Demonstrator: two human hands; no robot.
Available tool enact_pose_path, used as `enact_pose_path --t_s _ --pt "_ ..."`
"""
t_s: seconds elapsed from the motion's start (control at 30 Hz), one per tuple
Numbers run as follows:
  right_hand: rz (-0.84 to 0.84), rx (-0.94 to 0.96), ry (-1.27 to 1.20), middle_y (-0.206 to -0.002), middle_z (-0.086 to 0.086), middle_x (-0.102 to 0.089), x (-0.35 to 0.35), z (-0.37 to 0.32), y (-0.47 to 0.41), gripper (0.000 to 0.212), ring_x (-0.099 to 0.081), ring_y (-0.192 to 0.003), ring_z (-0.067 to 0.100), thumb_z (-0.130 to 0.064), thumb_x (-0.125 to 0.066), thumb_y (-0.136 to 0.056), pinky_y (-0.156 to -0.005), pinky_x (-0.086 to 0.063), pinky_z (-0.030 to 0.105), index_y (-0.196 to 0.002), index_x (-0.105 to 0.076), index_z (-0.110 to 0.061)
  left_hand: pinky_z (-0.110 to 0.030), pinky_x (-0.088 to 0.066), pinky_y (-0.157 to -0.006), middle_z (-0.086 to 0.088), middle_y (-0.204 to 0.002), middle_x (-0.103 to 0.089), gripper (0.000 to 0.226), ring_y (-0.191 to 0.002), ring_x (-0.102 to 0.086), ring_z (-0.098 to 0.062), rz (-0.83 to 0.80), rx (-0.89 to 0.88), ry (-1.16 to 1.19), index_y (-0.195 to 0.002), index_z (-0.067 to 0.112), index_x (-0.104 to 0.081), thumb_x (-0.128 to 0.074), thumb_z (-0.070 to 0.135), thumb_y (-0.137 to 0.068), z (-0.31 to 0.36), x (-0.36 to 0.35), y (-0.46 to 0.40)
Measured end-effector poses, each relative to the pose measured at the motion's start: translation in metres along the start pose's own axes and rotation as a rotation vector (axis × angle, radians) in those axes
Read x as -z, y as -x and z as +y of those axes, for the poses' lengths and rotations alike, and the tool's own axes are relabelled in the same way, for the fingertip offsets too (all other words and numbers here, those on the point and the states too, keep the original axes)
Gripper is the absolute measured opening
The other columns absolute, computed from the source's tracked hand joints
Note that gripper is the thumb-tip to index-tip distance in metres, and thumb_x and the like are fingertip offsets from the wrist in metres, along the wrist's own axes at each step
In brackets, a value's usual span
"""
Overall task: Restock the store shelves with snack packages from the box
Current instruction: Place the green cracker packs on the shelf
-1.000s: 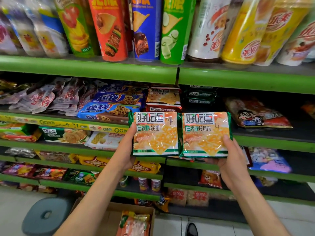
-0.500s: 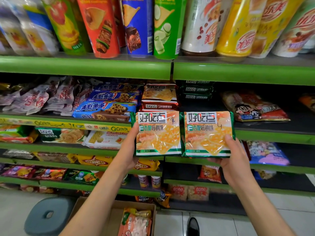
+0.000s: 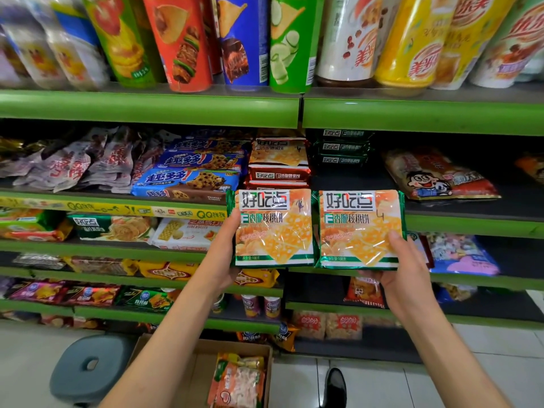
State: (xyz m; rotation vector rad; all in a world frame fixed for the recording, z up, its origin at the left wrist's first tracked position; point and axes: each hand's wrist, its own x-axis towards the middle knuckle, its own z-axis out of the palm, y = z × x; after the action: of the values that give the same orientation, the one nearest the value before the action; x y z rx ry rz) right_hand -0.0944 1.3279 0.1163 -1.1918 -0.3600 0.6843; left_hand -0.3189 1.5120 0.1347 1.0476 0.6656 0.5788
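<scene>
- left hand (image 3: 223, 254) gripped one cracker pack (image 3: 273, 228) marked "好吃点", mid-frame.
- right hand (image 3: 403, 278) gripped a matching pack (image 3: 360, 229), edges touching.
- cardboard box (image 3: 203, 366) sat at bottom centre.

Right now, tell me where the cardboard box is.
The box sits on the floor at bottom centre, below the shelves, with the grey stool on its left.

Orange, green-edged packets against green shelving

You hold two matching packets: the left packet (image 3: 273, 228) and right packet (image 3: 360, 229) are orange with yellow biscuit squares, white label bands and green edges. At 12 o'clock the shelf lip (image 3: 147, 108) is plain green; at 7 o'clock sits a grey-blue stool (image 3: 88, 366), at 6 o'clock a brown cardboard box (image 3: 203, 348).
</scene>
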Motion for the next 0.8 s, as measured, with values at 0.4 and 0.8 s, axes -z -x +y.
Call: enact_pose_path --t_s 0.4,0.8 --pt "-0.032 0.014 0.029 -0.097 -0.001 -0.075 -0.011 0.002 0.004 0.030 -0.073 -0.088 0.019 -0.041 -0.059 -0.094 -0.055 -0.058 0.032 -0.115 -0.060 -0.018 -0.035 -0.061 -0.083 -0.003 -0.128 -0.070 0.062 -0.117 -0.068 -0.025 0.018 -0.019 0.084 -0.122 0.035 -0.071 -0.066 0.075 -0.074 0.001 0.010 0.010" --pt "-0.047 0.009 0.028 -0.094 -0.004 -0.074 -0.014 -0.004 0.005 0.023 -0.073 -0.084 0.016 -0.040 -0.057 -0.096 -0.054 -0.058 0.031 -0.110 -0.062 -0.023 -0.035 -0.061 -0.080 -0.004 -0.128 -0.070 0.078 -0.116 -0.068 -0.026 0.012 -0.025 0.086 -0.131 0.030 -0.064 -0.072 0.074 -0.068 0.005 0.011 0.011"
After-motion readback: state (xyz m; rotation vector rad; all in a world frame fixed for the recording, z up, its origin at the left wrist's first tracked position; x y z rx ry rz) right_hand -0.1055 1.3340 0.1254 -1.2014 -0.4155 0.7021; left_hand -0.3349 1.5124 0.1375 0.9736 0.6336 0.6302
